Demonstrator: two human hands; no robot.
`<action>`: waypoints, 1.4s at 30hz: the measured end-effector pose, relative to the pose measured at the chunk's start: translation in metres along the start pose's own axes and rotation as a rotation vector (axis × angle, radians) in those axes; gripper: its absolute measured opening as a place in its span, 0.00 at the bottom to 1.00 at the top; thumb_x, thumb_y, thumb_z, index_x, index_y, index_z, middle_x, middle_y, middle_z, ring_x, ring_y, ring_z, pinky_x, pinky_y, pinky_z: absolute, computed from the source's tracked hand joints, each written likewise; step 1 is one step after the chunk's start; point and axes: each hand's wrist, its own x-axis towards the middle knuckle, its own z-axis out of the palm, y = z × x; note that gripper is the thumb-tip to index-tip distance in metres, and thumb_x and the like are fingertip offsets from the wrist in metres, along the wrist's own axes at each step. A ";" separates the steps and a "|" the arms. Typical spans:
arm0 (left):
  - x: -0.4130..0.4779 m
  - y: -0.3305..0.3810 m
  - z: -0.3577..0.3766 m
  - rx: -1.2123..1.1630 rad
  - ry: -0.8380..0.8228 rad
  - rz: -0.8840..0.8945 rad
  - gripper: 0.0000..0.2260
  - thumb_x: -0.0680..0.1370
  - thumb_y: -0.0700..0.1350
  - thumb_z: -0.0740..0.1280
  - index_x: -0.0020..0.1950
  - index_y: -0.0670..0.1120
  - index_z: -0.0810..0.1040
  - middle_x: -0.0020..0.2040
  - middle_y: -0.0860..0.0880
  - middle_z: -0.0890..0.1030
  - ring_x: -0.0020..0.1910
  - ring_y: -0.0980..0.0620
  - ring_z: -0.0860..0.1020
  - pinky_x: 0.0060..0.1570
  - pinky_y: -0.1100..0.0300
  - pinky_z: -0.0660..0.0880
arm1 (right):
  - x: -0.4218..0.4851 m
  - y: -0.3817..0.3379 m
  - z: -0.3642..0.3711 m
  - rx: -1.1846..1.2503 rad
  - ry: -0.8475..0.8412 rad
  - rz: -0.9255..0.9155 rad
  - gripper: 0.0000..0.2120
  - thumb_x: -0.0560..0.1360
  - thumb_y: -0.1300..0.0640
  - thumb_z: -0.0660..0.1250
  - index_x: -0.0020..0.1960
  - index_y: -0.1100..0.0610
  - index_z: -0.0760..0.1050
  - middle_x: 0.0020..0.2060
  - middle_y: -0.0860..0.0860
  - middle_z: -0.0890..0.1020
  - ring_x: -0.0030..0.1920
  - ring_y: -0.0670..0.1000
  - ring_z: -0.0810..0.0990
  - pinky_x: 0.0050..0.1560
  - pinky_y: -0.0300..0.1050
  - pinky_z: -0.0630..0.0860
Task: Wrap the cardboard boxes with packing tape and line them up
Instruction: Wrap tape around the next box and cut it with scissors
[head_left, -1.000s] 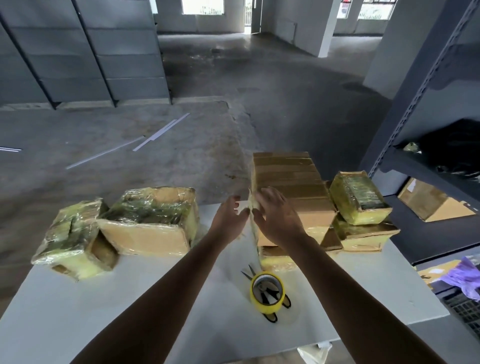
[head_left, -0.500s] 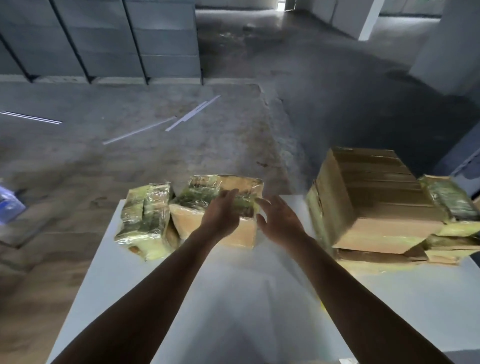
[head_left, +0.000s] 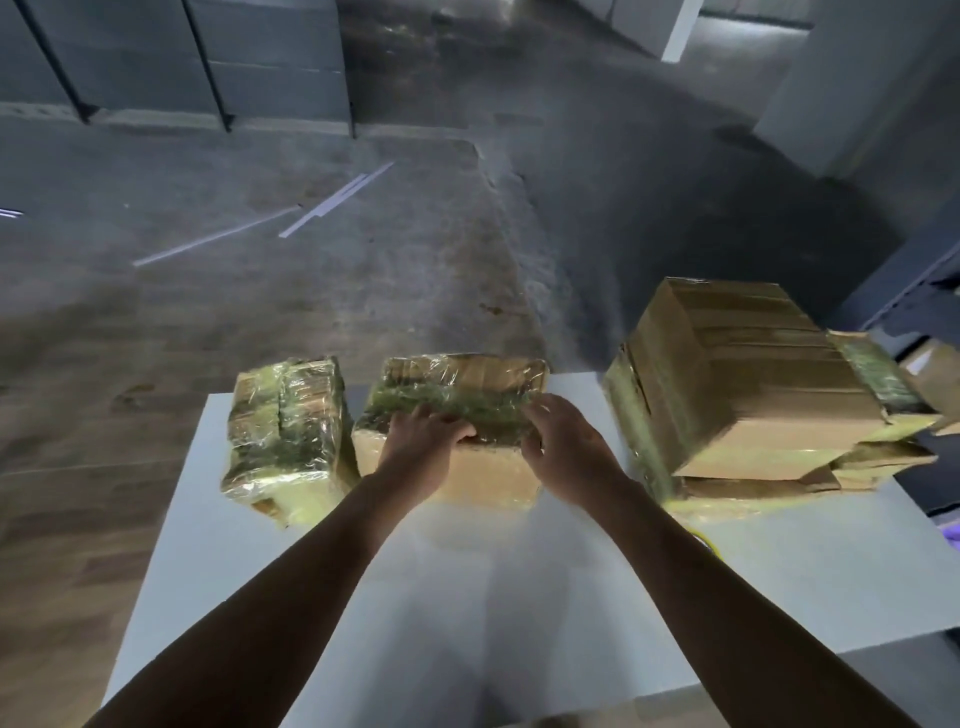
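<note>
A cardboard box wrapped in clear yellowish tape (head_left: 467, 376) sits at the middle of the white table's (head_left: 249, 561) far edge. My left hand (head_left: 421, 441) grips its near top edge on the left, thumb pointing right. My right hand (head_left: 566, 447) holds the same edge on the right, fingers curved over the top and thumb on the front face. A second wrapped box (head_left: 285, 426) lies just to its left, a narrow gap apart. A large brown box (head_left: 737, 374) stands on flatter boxes at the right.
Smaller wrapped boxes (head_left: 878, 379) are stacked behind the large box at the table's right end. A yellow sliver, likely the tape roll (head_left: 707, 540), peeks out beside my right forearm. Bare concrete floor with loose white strips (head_left: 337, 200) lies beyond the table.
Both hands left the large box at the right, swung left and came down on the middle wrapped box. My view turned left with them; the tape roll and scissors dropped out of sight.
</note>
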 end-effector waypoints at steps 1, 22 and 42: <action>-0.009 0.003 -0.001 -0.021 0.013 0.050 0.16 0.78 0.43 0.64 0.64 0.58 0.75 0.62 0.57 0.78 0.61 0.48 0.72 0.53 0.53 0.67 | 0.000 0.000 -0.002 0.010 0.002 -0.004 0.20 0.77 0.57 0.63 0.69 0.57 0.71 0.68 0.56 0.72 0.69 0.54 0.69 0.67 0.46 0.66; -0.090 0.031 -0.003 -0.300 0.085 0.270 0.09 0.70 0.37 0.64 0.42 0.47 0.82 0.41 0.52 0.80 0.47 0.49 0.77 0.53 0.54 0.73 | -0.024 0.015 0.026 -0.146 -0.198 0.053 0.30 0.74 0.43 0.67 0.72 0.46 0.61 0.60 0.56 0.69 0.60 0.56 0.70 0.56 0.54 0.74; -0.070 0.049 0.004 -0.175 -0.019 0.317 0.09 0.77 0.42 0.64 0.55 0.45 0.78 0.55 0.49 0.78 0.53 0.48 0.76 0.53 0.54 0.73 | -0.017 0.001 0.002 -0.122 -0.448 0.010 0.29 0.70 0.45 0.68 0.66 0.56 0.65 0.59 0.57 0.70 0.54 0.57 0.75 0.49 0.47 0.74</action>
